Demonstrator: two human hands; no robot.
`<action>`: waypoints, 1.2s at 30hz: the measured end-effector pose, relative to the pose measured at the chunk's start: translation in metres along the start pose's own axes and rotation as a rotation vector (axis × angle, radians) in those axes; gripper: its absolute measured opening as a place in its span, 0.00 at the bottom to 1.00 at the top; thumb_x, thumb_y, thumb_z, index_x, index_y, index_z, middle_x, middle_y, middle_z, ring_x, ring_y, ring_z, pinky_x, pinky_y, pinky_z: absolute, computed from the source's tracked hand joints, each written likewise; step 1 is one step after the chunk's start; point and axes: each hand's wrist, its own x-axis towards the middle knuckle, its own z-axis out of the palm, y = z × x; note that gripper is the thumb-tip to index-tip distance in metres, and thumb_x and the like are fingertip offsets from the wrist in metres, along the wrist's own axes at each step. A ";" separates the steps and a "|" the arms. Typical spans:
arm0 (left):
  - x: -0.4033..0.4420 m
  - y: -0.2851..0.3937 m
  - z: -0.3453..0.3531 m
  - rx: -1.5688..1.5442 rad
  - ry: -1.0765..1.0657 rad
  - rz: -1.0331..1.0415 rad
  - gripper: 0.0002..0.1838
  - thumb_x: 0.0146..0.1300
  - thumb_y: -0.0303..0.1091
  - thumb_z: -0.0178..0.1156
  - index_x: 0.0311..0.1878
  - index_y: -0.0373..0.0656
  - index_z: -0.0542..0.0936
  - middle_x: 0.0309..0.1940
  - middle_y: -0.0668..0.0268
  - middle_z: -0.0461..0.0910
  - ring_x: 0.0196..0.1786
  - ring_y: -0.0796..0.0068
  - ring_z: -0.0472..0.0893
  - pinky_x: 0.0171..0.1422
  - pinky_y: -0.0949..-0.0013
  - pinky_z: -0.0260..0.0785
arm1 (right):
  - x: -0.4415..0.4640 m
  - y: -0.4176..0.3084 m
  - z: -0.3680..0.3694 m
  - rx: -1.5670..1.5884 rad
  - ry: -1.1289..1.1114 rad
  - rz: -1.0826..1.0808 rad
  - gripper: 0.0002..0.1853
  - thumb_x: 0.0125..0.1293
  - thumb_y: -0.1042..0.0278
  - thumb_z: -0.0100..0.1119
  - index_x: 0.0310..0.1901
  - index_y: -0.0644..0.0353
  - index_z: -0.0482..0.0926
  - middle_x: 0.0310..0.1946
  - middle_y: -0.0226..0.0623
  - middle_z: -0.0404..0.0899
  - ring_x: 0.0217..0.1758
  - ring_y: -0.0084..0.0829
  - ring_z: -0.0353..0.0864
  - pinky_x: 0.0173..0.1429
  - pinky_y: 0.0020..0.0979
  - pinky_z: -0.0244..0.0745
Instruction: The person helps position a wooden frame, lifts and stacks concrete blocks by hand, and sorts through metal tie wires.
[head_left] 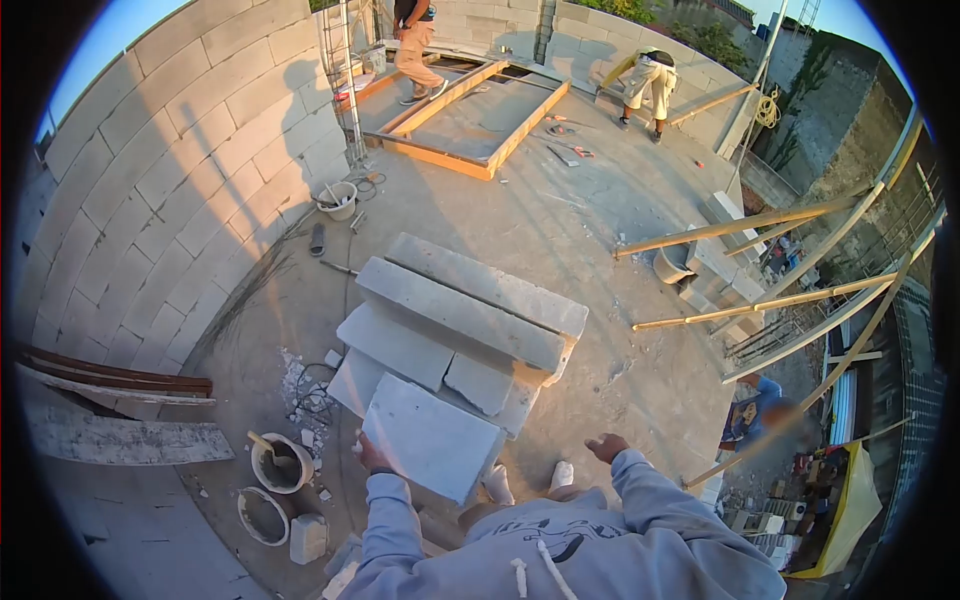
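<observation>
A pale lightweight concrete block (432, 435) lies tilted at the near side of a block stack, closest to my body. My left hand (374, 455) is at its left edge, fingers bent around the side; the fingertips are partly hidden. Clear of the block on the right, my right hand (606, 448) hovers with loosely bent fingers and nothing in it. Behind the near block are smaller cut pieces (478, 382) and two long blocks (455, 310) lying side by side.
Two buckets (282, 464) stand at lower left beside rubble. A block wall (190, 150) rises on the left. Farther off, two people (650, 85) are near a timber frame (490, 165). Wooden poles (750, 228) cross the right edge; another person (760, 415) is below it.
</observation>
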 end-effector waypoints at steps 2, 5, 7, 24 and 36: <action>-0.040 0.041 0.015 0.249 0.126 -0.011 0.42 0.55 0.54 0.52 0.63 0.36 0.49 0.58 0.49 0.59 0.56 0.53 0.66 0.59 0.58 0.59 | -0.002 0.065 0.009 -0.038 -0.007 0.180 0.38 0.53 0.38 0.46 0.51 0.68 0.69 0.52 0.54 0.67 0.57 0.46 0.65 0.61 0.35 0.59; -0.088 0.060 0.024 0.345 0.234 0.111 0.42 0.53 0.52 0.55 0.63 0.37 0.49 0.56 0.49 0.62 0.54 0.53 0.68 0.57 0.58 0.61 | -0.049 0.100 0.002 0.032 -0.032 0.327 0.35 0.53 0.39 0.45 0.48 0.68 0.72 0.51 0.54 0.68 0.57 0.45 0.66 0.60 0.36 0.59; -0.089 0.056 0.022 0.327 0.226 0.191 0.42 0.53 0.51 0.56 0.63 0.39 0.49 0.56 0.49 0.63 0.55 0.53 0.68 0.56 0.58 0.62 | -0.050 0.137 0.025 0.058 -0.026 0.283 0.34 0.53 0.39 0.45 0.47 0.66 0.74 0.49 0.54 0.69 0.56 0.46 0.66 0.59 0.37 0.60; -0.169 0.043 0.032 0.667 0.369 0.082 0.41 0.56 0.53 0.49 0.64 0.35 0.47 0.62 0.50 0.53 0.65 0.57 0.53 0.67 0.63 0.45 | -0.020 0.119 -0.002 0.467 0.115 0.030 0.25 0.52 0.46 0.53 0.39 0.64 0.78 0.39 0.50 0.77 0.47 0.43 0.75 0.50 0.36 0.67; -0.284 0.073 0.123 0.775 0.267 0.395 0.35 0.57 0.46 0.50 0.63 0.39 0.53 0.62 0.54 0.56 0.65 0.59 0.53 0.67 0.57 0.44 | -0.030 0.293 0.024 0.912 0.070 0.353 0.19 0.52 0.52 0.56 0.21 0.63 0.74 0.14 0.35 0.71 0.15 0.32 0.70 0.19 0.36 0.63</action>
